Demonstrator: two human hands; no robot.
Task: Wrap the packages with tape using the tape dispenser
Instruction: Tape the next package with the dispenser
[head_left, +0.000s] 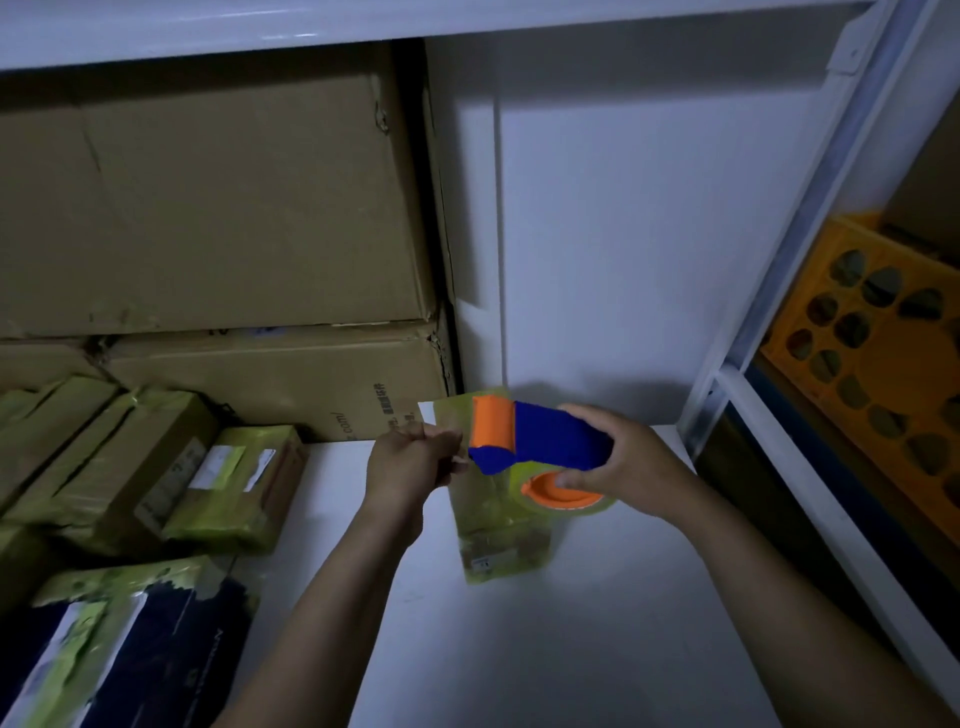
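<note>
Pulling the tape end (460, 460) taut with the left hand (410, 462), which apparently pinches it just left of the tape dispenser (540, 441), keep the right hand (628, 467) clasped round the dispenser's blue body and draw it level to avoid creases. Directly beneath the dispenser, flat on the white shelf (597, 623): package (498, 525), brown carton already glossy with yellow-green tape, with a small white label at its near end.
</note>
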